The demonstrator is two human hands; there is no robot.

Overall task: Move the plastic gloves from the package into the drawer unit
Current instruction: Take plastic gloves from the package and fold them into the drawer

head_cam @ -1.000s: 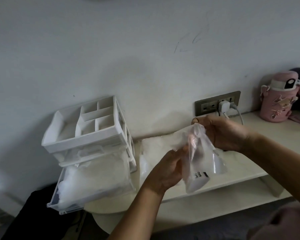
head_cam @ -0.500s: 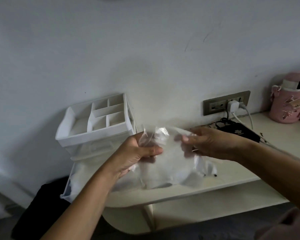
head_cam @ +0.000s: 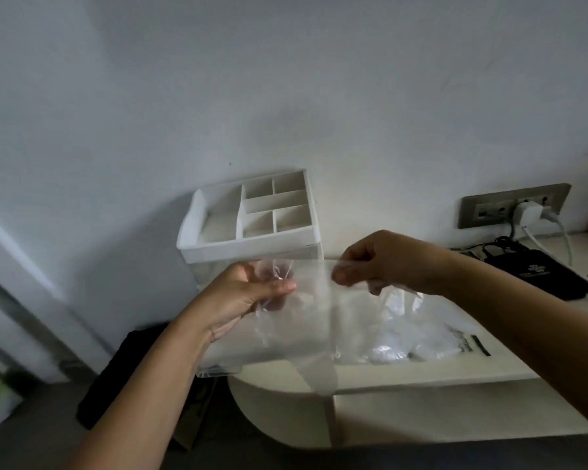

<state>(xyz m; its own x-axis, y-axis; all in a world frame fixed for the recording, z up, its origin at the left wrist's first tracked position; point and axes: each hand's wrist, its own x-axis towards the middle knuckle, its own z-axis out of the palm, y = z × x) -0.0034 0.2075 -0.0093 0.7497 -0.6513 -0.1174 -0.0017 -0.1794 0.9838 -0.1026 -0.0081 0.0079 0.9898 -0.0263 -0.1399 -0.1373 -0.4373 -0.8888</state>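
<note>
I hold a clear plastic glove [head_cam: 311, 313] stretched flat between both hands, in front of the white drawer unit [head_cam: 252, 245]. My left hand [head_cam: 245, 296] pinches its left top corner and my right hand [head_cam: 384, 262] pinches its right top edge. The glove hangs down over the unit's lower front, hiding the drawer. The glove package [head_cam: 431, 334], a crumpled clear bag with black print, lies on the shelf below my right forearm. The unit's top tray with its dividers shows above the glove.
The cream shelf [head_cam: 421, 374] has a rounded front left corner. A wall socket with a white charger [head_cam: 530, 212] sits at the right, with cables and a black device [head_cam: 537, 269] beneath it. Dark cloth [head_cam: 116, 374] lies on the floor at lower left.
My hands have moved apart and spread the glove out flat. The view has swung left, so the drawer unit sits nearer the centre and the pink bottle is out of view.
</note>
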